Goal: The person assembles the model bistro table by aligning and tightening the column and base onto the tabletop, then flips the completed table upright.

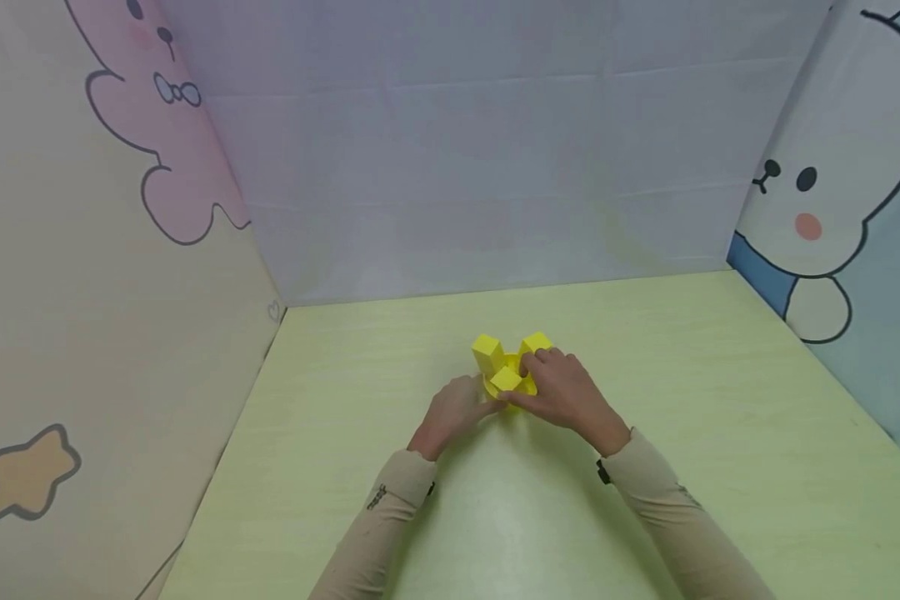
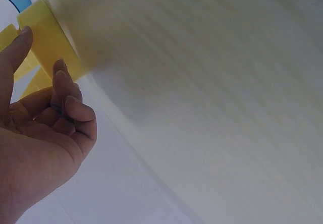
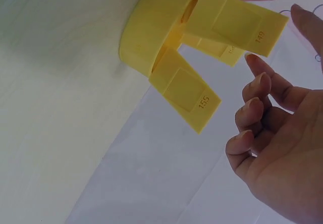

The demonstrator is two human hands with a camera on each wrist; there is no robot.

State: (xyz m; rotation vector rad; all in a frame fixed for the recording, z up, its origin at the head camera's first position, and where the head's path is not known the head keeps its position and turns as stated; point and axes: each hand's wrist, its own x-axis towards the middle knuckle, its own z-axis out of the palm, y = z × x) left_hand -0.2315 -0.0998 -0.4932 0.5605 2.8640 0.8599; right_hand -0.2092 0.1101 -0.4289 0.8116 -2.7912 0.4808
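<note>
A yellow round base [image 3: 146, 27] stands on the table with three yellow blocks slanting up and outward from its top. The block stamped 149 [image 3: 242, 24] is nearest me and reads as the front block [image 1: 506, 379] in the head view. My right hand [image 1: 566, 390] has its thumb and index tips at opposite edges of this block's outer end; its other fingers curl free. At the left, my left hand [image 1: 456, 410] holds the side of the base between thumb and fingers. The block stamped 155 [image 3: 184, 90] leans out beside it, untouched. Another block [image 1: 487, 354] rises behind, at the left.
The pale yellow-green table [image 1: 330, 400] runs back to a plain whitish wall [image 1: 457, 167]. Side panels with cartoon animals border it at left and right, with an orange star [image 1: 28, 475] low on the left panel.
</note>
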